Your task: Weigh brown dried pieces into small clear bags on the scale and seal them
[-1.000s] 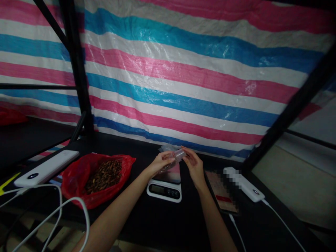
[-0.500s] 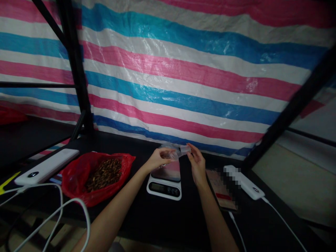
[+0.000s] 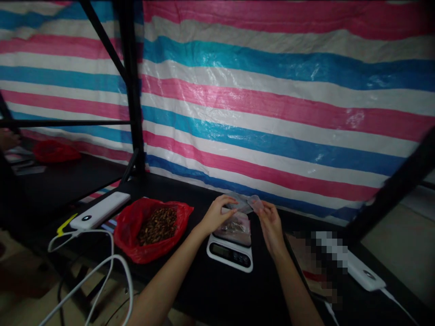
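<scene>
My left hand (image 3: 219,213) is curled over the kitchen scale, its thumb and fingers closed on a thin clear plastic bag (image 3: 242,204). Fingers of my right hand (image 3: 271,222) pinch a small translucent plastic piece (image 3: 255,203) at the bag's right end; whether it is part of the bag I cannot tell. Beneath the hands stands a white digital scale (image 3: 230,259) with a dark display, its reading not legible. Crumpled clear plastic (image 3: 235,225) shows over its platform. Left of the scale an open red plastic bag (image 3: 131,246) holds many small brown pieces (image 3: 159,225).
A white power bank (image 3: 101,211) with looping white cables (image 3: 113,258) is at left. On the right lie a partly blurred phone (image 3: 307,262) and another white power bank (image 3: 365,274). Black posts (image 3: 131,90) and a striped sheet (image 3: 254,113) bound the black table (image 3: 224,299). Another red bag (image 3: 56,151) sits far left.
The view has swung left, so everything appears further right. My hands stay above the scale with the plastic, and clear plastic now shows over more of the platform.
</scene>
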Demonstrator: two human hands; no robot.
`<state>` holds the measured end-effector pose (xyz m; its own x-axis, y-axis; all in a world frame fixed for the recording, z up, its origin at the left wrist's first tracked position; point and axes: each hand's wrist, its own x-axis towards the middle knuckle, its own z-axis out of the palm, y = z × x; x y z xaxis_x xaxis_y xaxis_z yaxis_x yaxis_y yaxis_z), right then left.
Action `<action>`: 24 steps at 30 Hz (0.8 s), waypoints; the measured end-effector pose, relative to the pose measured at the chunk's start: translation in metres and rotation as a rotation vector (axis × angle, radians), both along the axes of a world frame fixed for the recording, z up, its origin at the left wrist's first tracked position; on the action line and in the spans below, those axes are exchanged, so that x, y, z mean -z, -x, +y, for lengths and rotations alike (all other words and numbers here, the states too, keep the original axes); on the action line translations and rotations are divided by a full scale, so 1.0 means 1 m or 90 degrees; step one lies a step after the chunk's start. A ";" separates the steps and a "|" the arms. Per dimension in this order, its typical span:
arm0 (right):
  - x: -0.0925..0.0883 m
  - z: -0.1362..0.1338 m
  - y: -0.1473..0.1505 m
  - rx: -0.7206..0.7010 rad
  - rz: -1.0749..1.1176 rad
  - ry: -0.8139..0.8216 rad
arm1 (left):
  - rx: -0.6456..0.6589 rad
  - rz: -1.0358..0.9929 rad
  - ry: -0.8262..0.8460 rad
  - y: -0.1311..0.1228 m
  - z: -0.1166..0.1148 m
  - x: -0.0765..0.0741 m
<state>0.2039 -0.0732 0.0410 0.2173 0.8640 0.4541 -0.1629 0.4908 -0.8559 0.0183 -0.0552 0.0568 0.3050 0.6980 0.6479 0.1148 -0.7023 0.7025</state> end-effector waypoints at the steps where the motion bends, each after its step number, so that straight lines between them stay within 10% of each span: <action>1: -0.001 -0.002 0.002 -0.011 -0.001 0.004 | -0.028 -0.002 -0.009 0.007 -0.009 -0.004; 6: -0.004 -0.011 0.017 -0.077 -0.062 -0.003 | -0.245 0.002 -0.026 0.070 -0.076 -0.002; 13: -0.017 -0.028 0.112 -0.177 -0.376 -0.095 | -0.683 0.010 -0.033 0.165 -0.140 0.048; 18: -0.023 -0.038 0.187 -0.233 -0.660 -0.205 | -0.732 0.036 -0.020 0.174 -0.142 0.067; 24: 0.007 -0.020 0.199 -0.137 -0.847 -0.262 | -0.688 -0.204 0.101 0.155 -0.142 0.103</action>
